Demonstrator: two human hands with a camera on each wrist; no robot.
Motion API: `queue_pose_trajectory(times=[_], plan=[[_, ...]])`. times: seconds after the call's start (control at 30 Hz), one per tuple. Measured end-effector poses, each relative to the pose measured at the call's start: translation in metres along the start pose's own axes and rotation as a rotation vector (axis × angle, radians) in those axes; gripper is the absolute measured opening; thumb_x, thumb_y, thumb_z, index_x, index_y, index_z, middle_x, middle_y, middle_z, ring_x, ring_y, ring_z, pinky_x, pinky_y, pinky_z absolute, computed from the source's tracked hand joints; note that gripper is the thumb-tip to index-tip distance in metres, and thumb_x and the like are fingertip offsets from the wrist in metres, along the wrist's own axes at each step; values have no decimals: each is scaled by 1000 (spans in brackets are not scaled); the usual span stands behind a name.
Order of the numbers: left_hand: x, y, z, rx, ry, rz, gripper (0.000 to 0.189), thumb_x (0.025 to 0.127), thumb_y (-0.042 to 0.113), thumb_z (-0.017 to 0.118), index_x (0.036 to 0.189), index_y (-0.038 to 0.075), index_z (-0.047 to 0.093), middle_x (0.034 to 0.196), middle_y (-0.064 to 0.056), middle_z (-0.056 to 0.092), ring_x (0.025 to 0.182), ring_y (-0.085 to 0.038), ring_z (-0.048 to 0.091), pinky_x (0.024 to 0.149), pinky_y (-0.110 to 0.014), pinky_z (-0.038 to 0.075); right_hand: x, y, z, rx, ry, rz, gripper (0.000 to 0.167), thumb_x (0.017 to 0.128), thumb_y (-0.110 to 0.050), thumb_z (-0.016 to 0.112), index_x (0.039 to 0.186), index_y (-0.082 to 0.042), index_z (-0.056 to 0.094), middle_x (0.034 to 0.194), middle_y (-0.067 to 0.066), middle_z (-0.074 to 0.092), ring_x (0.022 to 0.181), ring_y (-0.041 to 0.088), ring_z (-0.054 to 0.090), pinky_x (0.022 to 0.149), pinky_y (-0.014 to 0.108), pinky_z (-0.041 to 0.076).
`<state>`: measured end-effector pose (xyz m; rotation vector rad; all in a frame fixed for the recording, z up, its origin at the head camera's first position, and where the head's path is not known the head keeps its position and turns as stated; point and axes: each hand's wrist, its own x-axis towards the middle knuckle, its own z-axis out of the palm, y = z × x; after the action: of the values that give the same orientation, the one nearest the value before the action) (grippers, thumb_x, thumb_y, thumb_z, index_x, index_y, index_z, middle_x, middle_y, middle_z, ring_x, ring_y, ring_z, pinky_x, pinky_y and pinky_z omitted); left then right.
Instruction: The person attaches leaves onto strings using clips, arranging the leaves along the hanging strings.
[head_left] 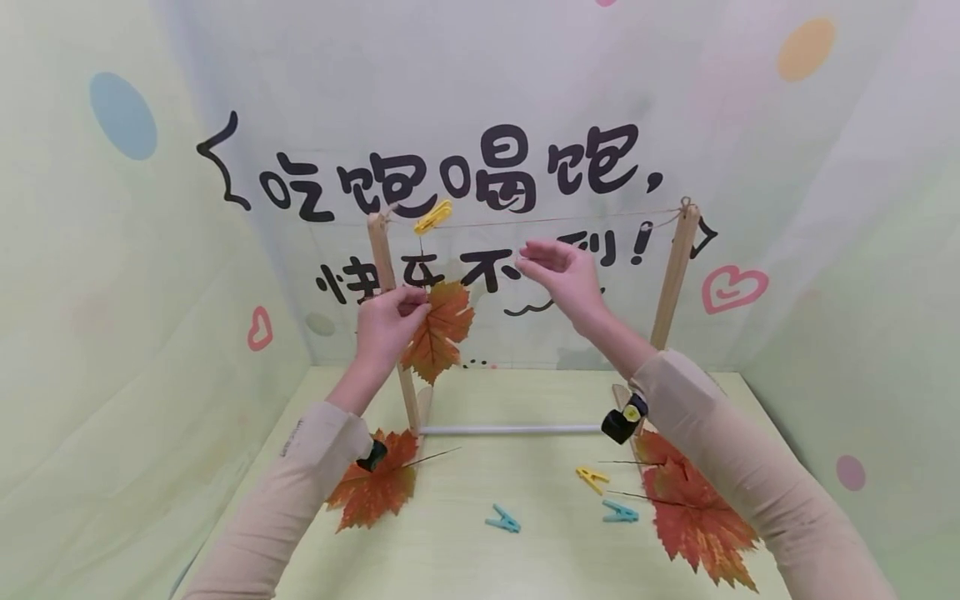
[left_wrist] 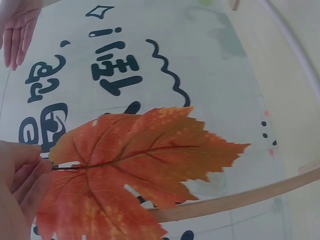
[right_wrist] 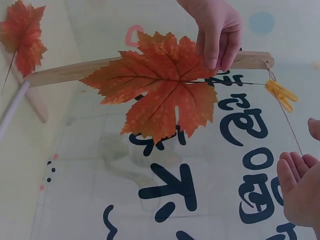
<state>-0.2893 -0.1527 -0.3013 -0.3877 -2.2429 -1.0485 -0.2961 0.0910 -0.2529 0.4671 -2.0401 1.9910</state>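
An orange-red maple leaf (head_left: 438, 329) hangs by its thin stem from a yellow clothespin (head_left: 433, 217) on the string, close to the left post. My left hand (head_left: 388, 327) pinches this leaf near the base of its stem; in the left wrist view the thumb and fingers meet at the leaf's edge (left_wrist: 125, 160). My right hand (head_left: 566, 279) is raised just below the string, right of the leaf, fingers loosely bent and holding nothing. In the right wrist view, the stem runs from the leaf (right_wrist: 155, 85) up to the clothespin (right_wrist: 281, 95).
A string (head_left: 540, 220) spans two wooden posts (head_left: 675, 275), joined low down by a white rod (head_left: 517, 430). On the table lie a yellow clothespin (head_left: 592, 479), two blue clothespins (head_left: 504, 520), a red leaf (head_left: 382, 487) at left and more red leaves (head_left: 697, 517) at right.
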Motion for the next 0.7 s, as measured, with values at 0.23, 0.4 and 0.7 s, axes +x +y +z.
queue_pose_trajectory(times=[0.23, 0.4, 0.7], plan=[[-21, -20, 10, 62, -89, 19, 14, 79, 4, 68, 92, -1, 70, 83, -12, 69, 73, -21, 66, 65, -34, 54, -19, 23, -20, -81, -41, 57, 38, 81, -6, 67, 116, 4, 56, 112, 18, 61, 89, 6, 61, 85, 22, 47], [-37, -36, 16, 63, -139, 6, 14, 78, 5, 69, 92, 0, 70, 82, -11, 69, 72, -21, 66, 62, -34, 54, -32, 42, -34, -135, -62, 110, 40, 81, -9, 66, 118, 2, 55, 114, 17, 60, 90, 6, 60, 85, 22, 47], [-62, -58, 28, 67, -229, -50, 17, 78, 8, 70, 94, 2, 70, 83, -8, 69, 75, -19, 65, 67, -34, 54, -55, 82, -56, -193, -78, 187, 45, 82, -17, 67, 121, 0, 53, 116, 15, 60, 99, 13, 59, 89, 26, 46]])
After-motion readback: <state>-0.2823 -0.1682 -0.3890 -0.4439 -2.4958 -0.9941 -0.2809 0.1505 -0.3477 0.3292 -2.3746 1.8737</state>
